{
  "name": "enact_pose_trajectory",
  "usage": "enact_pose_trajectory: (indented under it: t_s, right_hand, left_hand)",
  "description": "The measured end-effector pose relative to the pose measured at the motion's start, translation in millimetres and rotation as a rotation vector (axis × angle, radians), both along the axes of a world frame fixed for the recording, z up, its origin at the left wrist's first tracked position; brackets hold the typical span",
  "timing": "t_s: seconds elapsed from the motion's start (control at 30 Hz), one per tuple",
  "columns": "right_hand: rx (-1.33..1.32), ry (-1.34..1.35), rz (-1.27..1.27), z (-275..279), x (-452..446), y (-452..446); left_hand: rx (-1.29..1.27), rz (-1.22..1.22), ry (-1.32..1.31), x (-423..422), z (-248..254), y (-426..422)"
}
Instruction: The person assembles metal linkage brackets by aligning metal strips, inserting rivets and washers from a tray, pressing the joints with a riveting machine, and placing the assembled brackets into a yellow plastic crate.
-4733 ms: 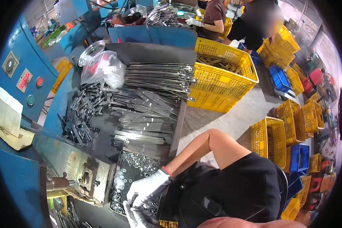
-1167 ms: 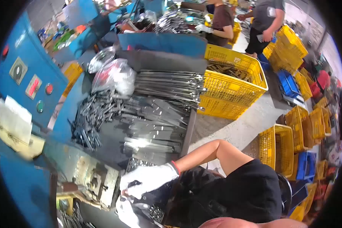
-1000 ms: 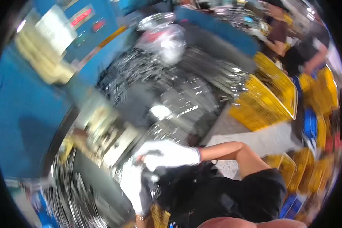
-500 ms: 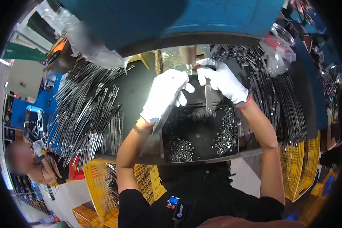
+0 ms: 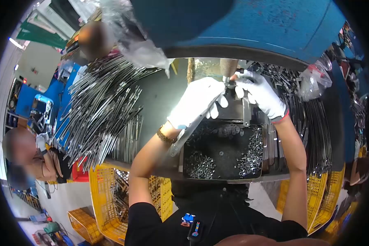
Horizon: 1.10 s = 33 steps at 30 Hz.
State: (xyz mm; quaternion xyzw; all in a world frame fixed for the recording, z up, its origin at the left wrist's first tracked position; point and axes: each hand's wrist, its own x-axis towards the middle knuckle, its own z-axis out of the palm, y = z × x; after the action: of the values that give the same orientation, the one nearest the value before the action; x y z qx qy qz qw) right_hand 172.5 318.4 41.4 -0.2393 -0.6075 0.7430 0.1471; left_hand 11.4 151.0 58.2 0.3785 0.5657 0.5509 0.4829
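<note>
My left hand (image 5: pixel 199 100), in a white glove, is closed around a long flat metal strip (image 5: pixel 190 130) that slants down toward my wrist. Its fingertips are just beside the narrow tip of a machine's round spindle (image 5: pixel 228 69). On the spindle's other side, my right hand (image 5: pixel 261 93), also gloved, has its fingers bent together near the tip. A short flat metal bar (image 5: pixel 246 111) with a hole at its lower end hangs below these fingers, and they appear to grip it. What lies right under the spindle is hidden by the gloves.
A black tray (image 5: pixel 221 169) with small metal pieces and washers lies in front. Long thin metal rods (image 5: pixel 106 106) are heaped left, more strips (image 5: pixel 315 127) right. Yellow crates (image 5: pixel 100 201) stand below the table. The blue machine body (image 5: pixel 266 24) overhangs. A co-worker (image 5: pixel 49 166) is at far left.
The whole view has shifted, so the scene sits farther right and slightly lower. Both hands stay at the spindle; the left hand's strip now shows more of its length.
</note>
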Motion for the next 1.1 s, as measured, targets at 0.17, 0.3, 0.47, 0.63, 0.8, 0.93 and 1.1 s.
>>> enact_pose_trajectory:
  t_s: [0.17, 0.3, 0.47, 0.63, 0.8, 0.93, 1.1]
  right_hand:
    - [0.094, -0.099, 0.001, 5, 0, 5]
    - [0.156, -0.054, -0.095, -9, -5, 9]
    - [0.070, 0.029, 0.157, -15, 2, 38]
    - [0.465, -0.052, 0.128, -42, 11, 49]
    - [-0.216, 0.141, -0.048, -23, 10, 9]
    - [-0.258, 0.156, -0.265, -21, 43, -24]
    - [-0.067, 0.057, -0.273, -26, 74, -38]
  left_hand:
    - [0.114, -0.043, -0.145, -6, -8, -5]
    - [0.143, -0.152, -0.322, -17, -4, -20]
    - [0.386, -0.180, -0.177, -26, -16, -64]
    - [0.175, -0.120, 0.028, -17, -6, -95]
    - [0.290, -0.184, 0.186, -18, -10, -94]
    - [0.247, -0.155, -0.078, 8, -28, -101]
    - [0.197, -0.213, -0.046, 21, 0, -131]
